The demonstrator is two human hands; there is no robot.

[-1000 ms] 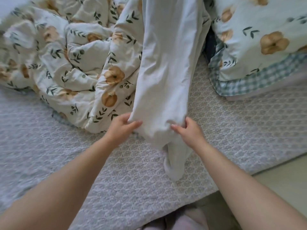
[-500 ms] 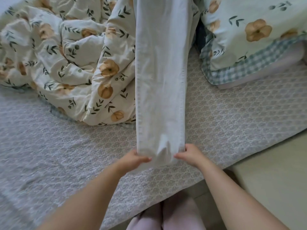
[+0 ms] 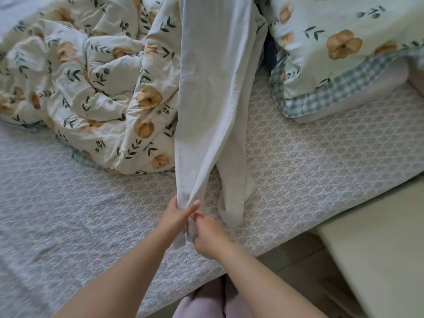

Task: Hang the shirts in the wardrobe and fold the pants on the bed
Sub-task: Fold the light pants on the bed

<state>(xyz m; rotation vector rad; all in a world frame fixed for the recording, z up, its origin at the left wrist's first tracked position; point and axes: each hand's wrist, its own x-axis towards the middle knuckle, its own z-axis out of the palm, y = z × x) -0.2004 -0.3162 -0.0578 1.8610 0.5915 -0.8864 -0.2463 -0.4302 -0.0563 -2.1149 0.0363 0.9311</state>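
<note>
A pair of pale grey-white pants (image 3: 206, 92) lies stretched lengthwise down the bed (image 3: 321, 161), from the top of the view toward me. One leg is gathered narrow at its cuff, and both hands hold it there near the bed's front edge. My left hand (image 3: 177, 214) grips the cuff from the left with fingers pointing right. My right hand (image 3: 207, 232) pinches the same cuff from below and right. The other leg (image 3: 236, 187) lies loose on the sheet just to the right, its cuff crumpled.
A crumpled flower-print duvet (image 3: 91, 88) fills the bed's left half, touching the pants. A matching pillow (image 3: 339, 49) with a checked border lies at the upper right. A pale cabinet top (image 3: 378, 260) stands beside the bed at lower right. My pink-clad legs show at the bottom.
The two hands, earlier apart at the cuff's two corners, have come together on one leg's cuff. The pant legs have separated, and the right leg now lies loose on the sheet.
</note>
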